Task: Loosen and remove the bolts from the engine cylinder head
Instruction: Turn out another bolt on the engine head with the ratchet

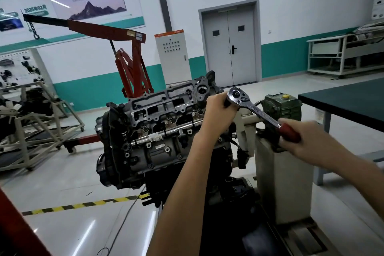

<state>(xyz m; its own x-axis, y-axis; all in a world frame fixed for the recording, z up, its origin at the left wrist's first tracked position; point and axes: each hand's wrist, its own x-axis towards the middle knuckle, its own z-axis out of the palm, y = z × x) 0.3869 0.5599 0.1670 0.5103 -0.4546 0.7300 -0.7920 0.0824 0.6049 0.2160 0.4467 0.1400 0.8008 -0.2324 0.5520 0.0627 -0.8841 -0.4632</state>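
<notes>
The main risk is the socket riding off its bolt. The joint between tool and bolt is hidden behind the left hand (pixel 220 108), so whether it sits square cannot be told. If the ratchet wrench (pixel 252 108) tilts as force goes in, it could slip and round the bolt head. A bolt that breaks free suddenly would send the right hand (pixel 301 137) swinging, and the green gearbox (pixel 282 106) of the engine stand sits just beside the wrench shaft, at about 12 o'clock from that hand, so knuckles could strike it. A loosened bolt could also drop into the open cavities of the cylinder head (pixel 164 110).

The left hand is curled round the drive end just under the wrench's chrome head, steadying it. The right hand is closed around the red handle (pixel 289 132), at about 4 o'clock from the wrench head.

The cylinder head tops the engine and stretches away from the left hand towards 9 o'clock, its near end touching or hidden by that hand. Several dark bolts (pixel 188 91) still sit in it, well apart from the right hand.
</notes>
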